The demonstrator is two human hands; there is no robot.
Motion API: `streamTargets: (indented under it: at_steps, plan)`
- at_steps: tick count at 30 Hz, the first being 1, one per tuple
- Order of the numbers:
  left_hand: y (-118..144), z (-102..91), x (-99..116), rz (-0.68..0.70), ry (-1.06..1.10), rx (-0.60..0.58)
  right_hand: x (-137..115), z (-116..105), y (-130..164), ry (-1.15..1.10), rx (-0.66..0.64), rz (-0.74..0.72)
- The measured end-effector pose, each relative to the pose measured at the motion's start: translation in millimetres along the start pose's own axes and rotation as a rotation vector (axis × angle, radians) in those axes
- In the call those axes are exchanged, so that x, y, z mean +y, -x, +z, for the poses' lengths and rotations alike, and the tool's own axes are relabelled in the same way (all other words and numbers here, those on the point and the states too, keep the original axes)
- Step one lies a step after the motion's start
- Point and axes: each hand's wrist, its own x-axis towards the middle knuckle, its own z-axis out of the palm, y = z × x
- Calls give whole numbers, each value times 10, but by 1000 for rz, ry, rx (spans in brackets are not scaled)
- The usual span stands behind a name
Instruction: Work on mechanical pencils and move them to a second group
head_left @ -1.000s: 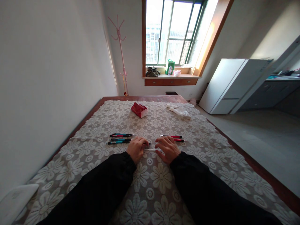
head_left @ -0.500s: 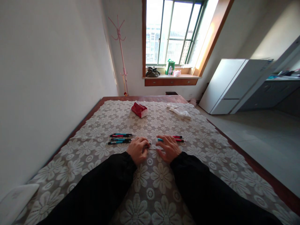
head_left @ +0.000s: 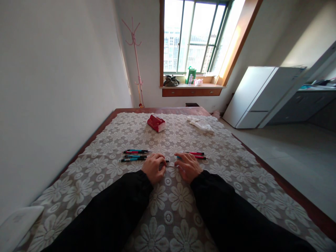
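In the head view, the change over the last second is small and lies in the gap between the hands: the thin, pale, straight rod [head_left: 172, 166] now shows a shorter length there, and the light-blue sliver [head_left: 178, 157] of a pen, plainer half a second ago, is mostly covered by the right hand [head_left: 188, 168]. That suggests careful fine handling of the rod, with nothing set down yet. The left hand [head_left: 154, 168] is curled, thumb and fingers seemingly pinching the rod's left end; the right hand's fingers bend over its other end, but I cannot tell whether they grip. The rod sits around the middle of the cloth-covered wooden tabletop [head_left: 162, 110]. Slim blue-and-black and red-and-black pens [head_left: 133, 159] lie unmoved toward its left edge, and slim red-and-black pens [head_left: 197, 153] toward its right edge, beyond the right hand.
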Motion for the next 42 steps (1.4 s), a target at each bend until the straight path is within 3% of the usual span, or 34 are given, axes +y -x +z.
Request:
streamTargets:
  at_steps: [42]
  plan:
    - [6, 9, -24, 73, -20, -8, -19, 16, -26, -55, -25, -15]
